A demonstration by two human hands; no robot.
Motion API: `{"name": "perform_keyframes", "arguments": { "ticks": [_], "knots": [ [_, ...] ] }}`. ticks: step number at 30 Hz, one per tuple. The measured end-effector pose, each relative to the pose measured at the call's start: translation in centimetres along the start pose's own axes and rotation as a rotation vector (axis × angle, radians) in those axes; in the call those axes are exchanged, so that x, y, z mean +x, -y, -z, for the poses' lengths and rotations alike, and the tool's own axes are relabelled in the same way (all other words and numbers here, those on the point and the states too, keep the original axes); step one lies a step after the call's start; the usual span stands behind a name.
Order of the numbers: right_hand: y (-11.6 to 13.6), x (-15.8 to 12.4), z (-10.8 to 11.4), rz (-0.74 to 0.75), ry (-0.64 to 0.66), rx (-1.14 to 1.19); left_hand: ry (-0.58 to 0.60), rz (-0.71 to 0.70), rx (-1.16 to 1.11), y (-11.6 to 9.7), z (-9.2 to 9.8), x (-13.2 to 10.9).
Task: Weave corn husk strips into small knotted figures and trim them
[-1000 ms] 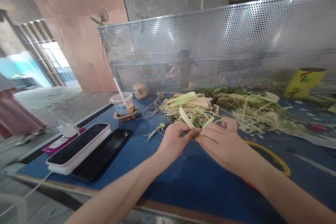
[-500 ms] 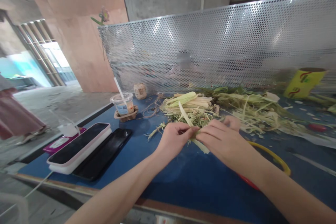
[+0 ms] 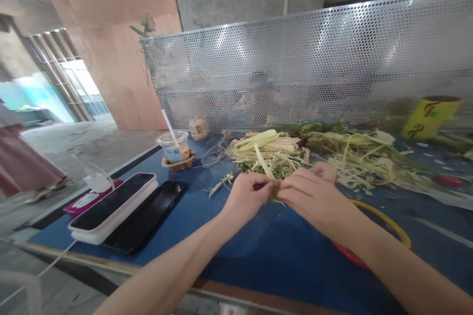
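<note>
The leaf strip (image 3: 263, 163) is a narrow, pale yellow-green blade, flat and tapering to a point. It stands tilted, its free end slanting up and away to the left while its lower end disappears where the fingers of the left hand (image 3: 246, 198) and the right hand (image 3: 314, 198) pinch it together. It is held just above the blue worktop (image 3: 258, 251); the gripped end is hidden.
</note>
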State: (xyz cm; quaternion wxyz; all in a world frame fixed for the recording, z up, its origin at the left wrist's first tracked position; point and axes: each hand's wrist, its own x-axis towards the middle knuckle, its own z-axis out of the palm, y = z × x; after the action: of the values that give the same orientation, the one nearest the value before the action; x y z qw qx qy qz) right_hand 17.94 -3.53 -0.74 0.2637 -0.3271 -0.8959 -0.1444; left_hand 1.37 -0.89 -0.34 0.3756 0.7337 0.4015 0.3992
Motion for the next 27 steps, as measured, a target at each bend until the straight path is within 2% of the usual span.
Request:
{"name": "perform_keyframes", "arguments": {
  "ticks": [5,10,14,17,20,23,27],
  "knots": [
    [0.3,-0.1,-0.5,0.048,-0.074,-0.14,-0.014,0.054,-0.12,0.1,0.0,0.1],
    [0.6,-0.2,-0.2,0.062,-0.215,-0.398,-0.052,0.265,-0.491,0.7,0.0,0.5],
    [0.9,0.0,0.1,0.186,-0.277,-0.546,-0.048,0.368,-0.715,0.6,-0.2,0.6],
    [1.1,-0.1,0.2,0.209,-0.295,-0.548,-0.065,0.362,-0.782,0.3,-0.2,0.6],
    [1.4,-0.3,0.2,0.227,-0.254,-0.468,-0.114,0.375,-0.799,0.1,-0.1,0.6],
    [1.8,-0.6,0.1,0.286,-0.223,-0.428,-0.109,0.394,-0.807,0.1,0.0,0.6],
    [1.5,-0.8,0.2,0.185,-0.301,-0.467,-0.075,0.447,-0.798,-0.2,-0.1,0.4]
  ]
}}
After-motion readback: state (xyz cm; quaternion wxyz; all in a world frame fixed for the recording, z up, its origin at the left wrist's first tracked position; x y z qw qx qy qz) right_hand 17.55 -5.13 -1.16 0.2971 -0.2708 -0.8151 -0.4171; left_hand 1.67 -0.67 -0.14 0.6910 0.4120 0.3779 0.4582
